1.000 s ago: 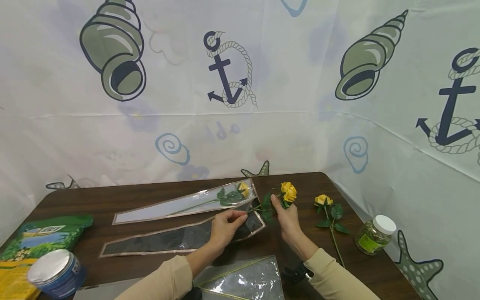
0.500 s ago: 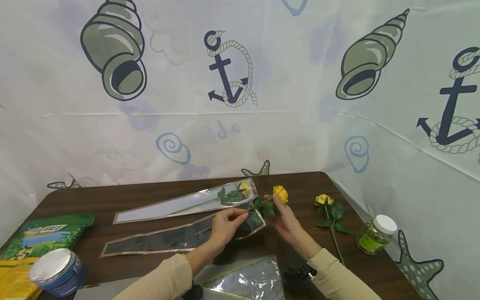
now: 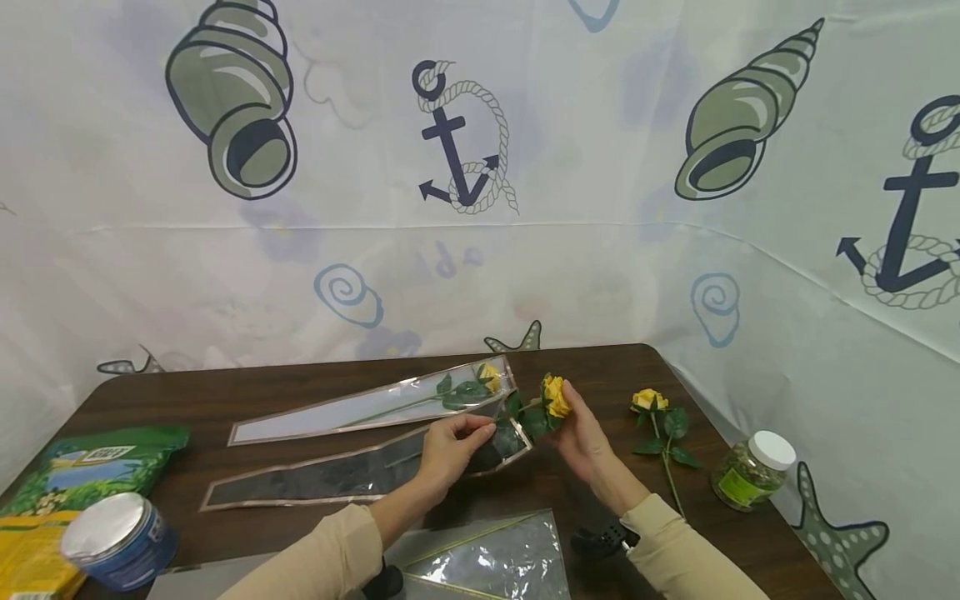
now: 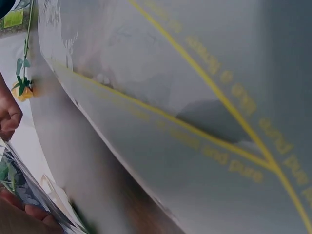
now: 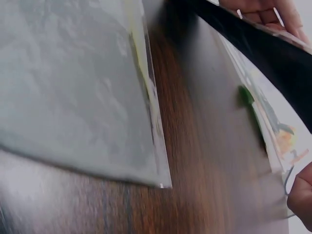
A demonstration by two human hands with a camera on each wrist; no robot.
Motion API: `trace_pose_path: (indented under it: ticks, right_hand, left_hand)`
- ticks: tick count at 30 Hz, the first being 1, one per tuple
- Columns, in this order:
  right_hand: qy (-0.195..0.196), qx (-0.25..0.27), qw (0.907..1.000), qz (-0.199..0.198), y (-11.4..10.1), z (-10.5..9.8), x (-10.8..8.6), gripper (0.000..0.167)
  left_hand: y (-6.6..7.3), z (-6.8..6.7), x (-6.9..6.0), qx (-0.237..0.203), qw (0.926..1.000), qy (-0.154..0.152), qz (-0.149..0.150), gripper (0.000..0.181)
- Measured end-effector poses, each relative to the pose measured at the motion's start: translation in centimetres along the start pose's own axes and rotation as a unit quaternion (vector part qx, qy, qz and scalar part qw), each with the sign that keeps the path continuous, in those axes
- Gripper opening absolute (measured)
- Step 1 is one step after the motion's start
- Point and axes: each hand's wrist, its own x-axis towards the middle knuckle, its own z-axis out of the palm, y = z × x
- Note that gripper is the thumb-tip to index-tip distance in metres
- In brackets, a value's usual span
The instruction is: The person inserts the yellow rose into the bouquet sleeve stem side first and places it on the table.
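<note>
A yellow artificial rose (image 3: pixel 555 396) has its stem inside the black-backed clear flower sleeve (image 3: pixel 322 475), its leaves at the sleeve's open end and its bloom outside. My left hand (image 3: pixel 450 454) pinches the upper edge of that sleeve near the opening, thumb and forefinger together. Against the right side of the bloom rest the fairly straight fingers of my right hand (image 3: pixel 588 446). In the left wrist view, green leaves (image 4: pixel 7 173) show through the clear film beside the left hand (image 4: pixel 29 212). The right wrist view catches the dark sleeve (image 5: pixel 273 53) side-on.
Behind lies a white-backed sleeve (image 3: pixel 300 427) with a yellow rose inside. Another rose (image 3: pixel 660 425) and a white-lidded jar (image 3: pixel 753 471) stand to the right. At left are a green-yellow pouch (image 3: pixel 97 475) and a blue tin (image 3: pixel 120 546). Flat clear sleeves (image 3: pixel 495 558) lie in front.
The rose has moved left, its stem further into the black sleeve. My right hand has gone from holding behind the bloom to touching its right side. The left hand stays put.
</note>
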Motion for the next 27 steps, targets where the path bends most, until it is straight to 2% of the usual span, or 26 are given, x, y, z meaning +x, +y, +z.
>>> trace_pose_path:
  ticks: [1, 4, 10, 15, 18, 20, 24, 27]
  right_hand:
    - [0.006, -0.015, 0.9999, -0.004, 0.1, 0.0, 0.1, 0.032]
    - [0.017, -0.069, 0.9974, -0.015, 0.4, 0.0, 0.1, 0.026]
    - [0.022, -0.160, 0.9857, -0.047, 1.0, 0.3, -0.2, 0.019]
    - [0.043, -0.225, 0.9717, -0.059, 1.3, 0.6, -0.2, 0.031]
    - [0.057, -0.250, 0.9644, -0.066, 1.5, 0.7, -0.2, 0.034]
    - [0.065, -0.255, 0.9611, -0.085, 1.6, 0.8, -0.2, 0.031]
    - [0.068, -0.286, 0.9476, -0.124, 1.8, 1.2, -0.3, 0.023]
    - [0.065, -0.302, 0.9425, -0.127, 1.8, 1.3, -0.7, 0.024]
  left_hand:
    - [0.0, 0.0, 0.0, 0.003, 0.9999, 0.002, 0.014, 0.015]
    - [0.1, -0.1, 0.0, 0.007, 0.9995, 0.000, 0.030, 0.015]
    - [0.4, -0.1, 0.4, 0.019, 0.9997, -0.013, -0.010, 0.014]
    - [0.5, 0.0, 0.5, 0.021, 0.9995, -0.019, -0.016, 0.015]
    - [0.6, 0.0, 0.4, 0.022, 0.9994, -0.019, -0.019, 0.013]
    - [0.6, 0.1, 0.4, 0.026, 0.9993, -0.019, -0.019, 0.012]
    - [0.7, 0.2, 0.4, 0.031, 0.9991, -0.023, -0.015, 0.012]
    - [0.7, 0.4, 0.3, 0.036, 0.9990, -0.026, -0.010, 0.014]
